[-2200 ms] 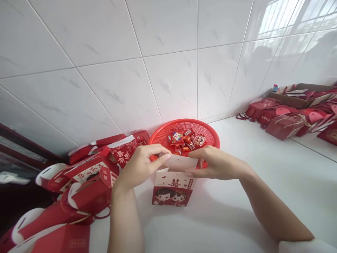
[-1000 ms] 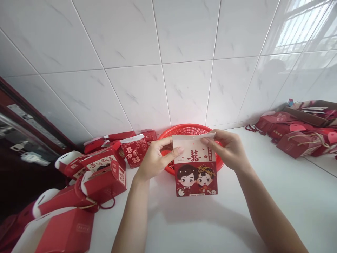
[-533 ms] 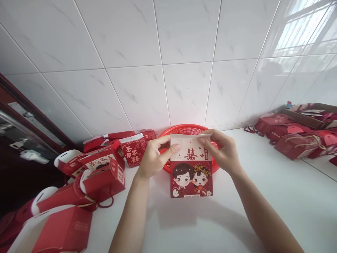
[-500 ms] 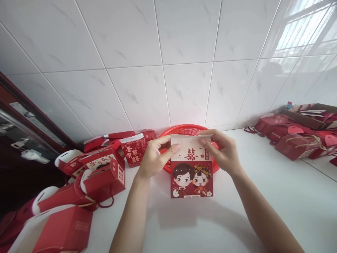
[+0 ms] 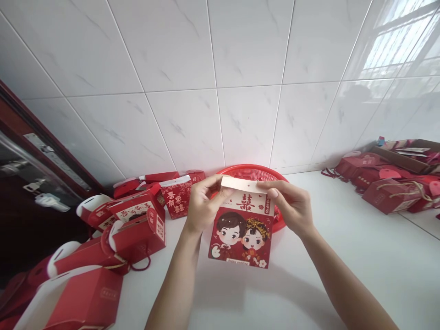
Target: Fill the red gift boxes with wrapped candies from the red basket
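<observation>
A flat red and cream paper gift bag [image 5: 242, 236], printed with two cartoon figures and red characters, hangs upright between my hands above the white tabletop. At its upper left corner, my left hand [image 5: 207, 201] pinches the paper between thumb and fingers. My right hand [image 5: 292, 201] grips the upper right corner, thumb in front. A pale flap along the top edge, with a small hole in it, tilts toward me. Behind the bag stands a red plastic mesh basket [image 5: 280, 176], partly hidden by the bag and my hands; its contents barely show.
Several red gift boxes [image 5: 137, 238] crowd the left side of the table. More red boxes [image 5: 388, 192] lie at the right, beside an open brown carton [image 5: 395, 156]. White tiled wall [image 5: 247, 123] rises behind. A door with keys [image 5: 51, 201] stands far left.
The bag has tilted, its bottom edge swinging left and toward me. Its top flap has folded forward and shows its pale face. Both hands keep their grip at the corners.
</observation>
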### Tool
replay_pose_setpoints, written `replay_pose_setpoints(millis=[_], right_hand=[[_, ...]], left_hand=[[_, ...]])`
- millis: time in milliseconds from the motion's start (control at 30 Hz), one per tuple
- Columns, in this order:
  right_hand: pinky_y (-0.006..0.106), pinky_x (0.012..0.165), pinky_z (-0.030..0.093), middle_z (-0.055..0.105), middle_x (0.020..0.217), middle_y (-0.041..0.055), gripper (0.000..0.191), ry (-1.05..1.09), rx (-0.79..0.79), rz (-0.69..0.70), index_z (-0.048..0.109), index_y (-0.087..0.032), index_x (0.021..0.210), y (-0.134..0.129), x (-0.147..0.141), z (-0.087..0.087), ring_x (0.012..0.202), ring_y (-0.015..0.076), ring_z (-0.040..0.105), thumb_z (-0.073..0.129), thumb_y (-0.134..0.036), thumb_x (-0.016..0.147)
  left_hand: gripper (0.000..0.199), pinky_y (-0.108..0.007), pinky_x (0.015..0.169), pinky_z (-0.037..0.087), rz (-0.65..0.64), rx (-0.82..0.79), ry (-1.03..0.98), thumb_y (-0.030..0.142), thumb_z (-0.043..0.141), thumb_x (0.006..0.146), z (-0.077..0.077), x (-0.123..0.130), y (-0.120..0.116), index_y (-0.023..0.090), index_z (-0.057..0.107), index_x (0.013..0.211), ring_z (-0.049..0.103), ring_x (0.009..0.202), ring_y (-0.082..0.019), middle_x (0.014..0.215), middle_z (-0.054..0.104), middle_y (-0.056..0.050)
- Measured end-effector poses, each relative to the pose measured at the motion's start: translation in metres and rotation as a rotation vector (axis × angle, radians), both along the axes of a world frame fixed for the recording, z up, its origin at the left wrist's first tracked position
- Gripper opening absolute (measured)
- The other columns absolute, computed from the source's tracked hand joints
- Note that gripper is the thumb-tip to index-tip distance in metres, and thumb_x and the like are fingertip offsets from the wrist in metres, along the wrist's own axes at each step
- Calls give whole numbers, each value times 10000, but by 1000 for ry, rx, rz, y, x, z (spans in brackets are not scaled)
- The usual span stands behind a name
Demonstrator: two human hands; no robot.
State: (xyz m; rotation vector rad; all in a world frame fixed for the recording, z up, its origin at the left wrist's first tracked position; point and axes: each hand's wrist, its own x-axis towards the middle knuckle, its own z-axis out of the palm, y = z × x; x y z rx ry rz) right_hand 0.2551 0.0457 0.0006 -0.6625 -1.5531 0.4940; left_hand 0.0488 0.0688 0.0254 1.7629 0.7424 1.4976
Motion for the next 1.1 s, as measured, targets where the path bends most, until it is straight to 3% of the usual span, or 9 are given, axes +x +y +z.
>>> replay_pose_setpoints(millis=[100,267,400,700,900,1100], right_hand=[[252,580,560,774,857,7,139,15,-47,-23,788,-289,959,-1,-3,-1,723,151,702,662,-245,919],[243,484,522,745,748,-2,209,23,-170,-24,744,-253,1096,-4,-4,-2,599,138,664,690,-277,895],[260,548,575,787,889,33,124,54,-205,-26,759,-229,956,-6,-5,3,694,164,722,723,-305,865],[282,622,614,785,843,20,97,38,-169,-109,771,-246,928,-7,-2,5,726,171,731,729,-296,857],[285,626,600,786,904,30,105,23,-160,-118,757,-234,930,-7,-1,4,744,172,725,715,-303,863],[278,548,522,716,768,19,133,-51,-206,-73,687,-217,948,-6,2,6,651,156,659,670,-341,904]], left_hand=[[150,-249,724,535,21,14,-10,280,790,798,0,1,0,180,791,909,674,754,-172,838,763,-26],[113,-243,741,537,26,46,-7,244,772,806,0,1,0,190,789,904,692,784,-171,850,772,-17],[118,-248,756,535,-8,36,33,226,747,818,0,-1,2,187,782,924,694,808,-175,879,773,-21],[201,-269,776,525,-206,-70,105,245,644,875,1,-8,2,188,760,1029,663,848,-184,927,742,-29],[246,-255,682,488,-18,-40,155,390,649,924,-2,-3,3,178,766,882,596,734,-159,777,675,-21],[279,-260,670,485,28,-2,153,433,676,901,-3,0,2,176,745,818,572,699,-158,731,650,-18]])
